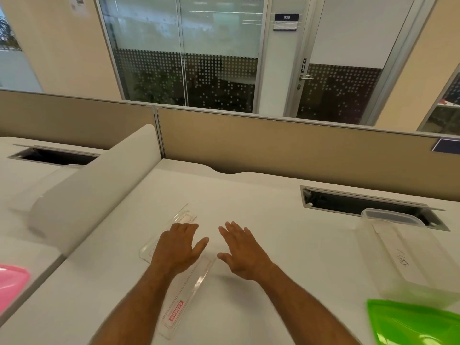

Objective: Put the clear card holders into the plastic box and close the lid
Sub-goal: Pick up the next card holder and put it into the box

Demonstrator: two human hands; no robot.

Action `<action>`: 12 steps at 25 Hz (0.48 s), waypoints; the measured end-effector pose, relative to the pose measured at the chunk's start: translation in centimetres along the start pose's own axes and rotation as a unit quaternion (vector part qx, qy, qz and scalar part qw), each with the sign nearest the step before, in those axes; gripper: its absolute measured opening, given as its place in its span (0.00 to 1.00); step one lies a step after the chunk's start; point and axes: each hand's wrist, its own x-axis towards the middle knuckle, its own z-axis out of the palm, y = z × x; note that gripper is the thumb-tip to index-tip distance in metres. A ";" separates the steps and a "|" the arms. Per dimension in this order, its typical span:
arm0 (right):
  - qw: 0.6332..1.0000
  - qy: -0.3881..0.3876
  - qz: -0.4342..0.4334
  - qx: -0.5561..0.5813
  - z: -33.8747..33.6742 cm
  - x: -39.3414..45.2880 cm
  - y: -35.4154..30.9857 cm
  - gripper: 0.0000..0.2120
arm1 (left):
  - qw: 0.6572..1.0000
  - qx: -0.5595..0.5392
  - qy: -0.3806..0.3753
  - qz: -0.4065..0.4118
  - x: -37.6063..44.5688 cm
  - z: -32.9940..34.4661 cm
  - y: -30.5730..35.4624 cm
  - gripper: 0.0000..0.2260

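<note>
So pickup step: left hand (178,247) flat, fingers spread over the far clear card holder (174,226), right hand (242,250) open and empty beside it, near holder (185,298) on desk, plastic box (395,255) well right — next needs a pinch on a holder edge.

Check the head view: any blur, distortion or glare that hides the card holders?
Head view: wide-angle bends the partition; soft motion blur on the plastic box and green lid. Lighting even, shadows faint. Clear card holders are low-contrast against the white desk, partly under the left hand.
</note>
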 end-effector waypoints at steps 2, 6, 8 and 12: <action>0.999 0.009 -0.046 -0.014 0.5 1.1 -1.2 0.30 | 1.000 0.002 -0.005 0.011 -0.7 -0.7 -1.5 0.21; 0.992 0.014 -0.120 -0.031 1.3 3.0 -3.3 0.27 | 0.998 0.001 -0.038 0.058 -2.2 -1.7 -3.6 0.20; 0.989 0.000 -0.139 -0.046 1.6 3.3 -3.9 0.25 | 0.994 0.005 -0.067 0.081 -2.8 -1.8 -4.0 0.18; 0.988 -0.002 -0.138 -0.072 1.7 3.0 -4.1 0.17 | 0.983 0.018 -0.147 0.112 -3.5 -1.4 -4.0 0.17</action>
